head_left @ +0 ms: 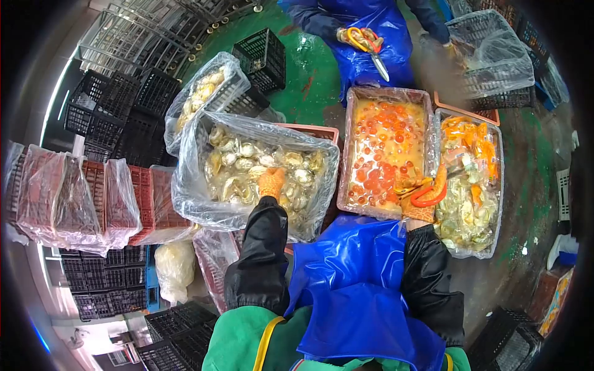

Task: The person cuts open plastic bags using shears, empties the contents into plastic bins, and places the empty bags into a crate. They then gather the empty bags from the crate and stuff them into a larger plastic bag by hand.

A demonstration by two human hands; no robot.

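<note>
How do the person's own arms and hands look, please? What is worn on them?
The left hand and the right hand are both gloved in orange, with a rough, textured surface. A glossy black sleeve cover wraps the left forearm, and another wraps the right. Both look gathered at the wrist. Above the left one a green jacket sleeve shows. No markings are readable.

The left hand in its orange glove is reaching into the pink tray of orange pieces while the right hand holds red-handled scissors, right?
No: the head view shows the left hand in the clear-plastic-lined crate of pale shellfish, beside that tray. The right hand does hold red-handled scissors.
</note>
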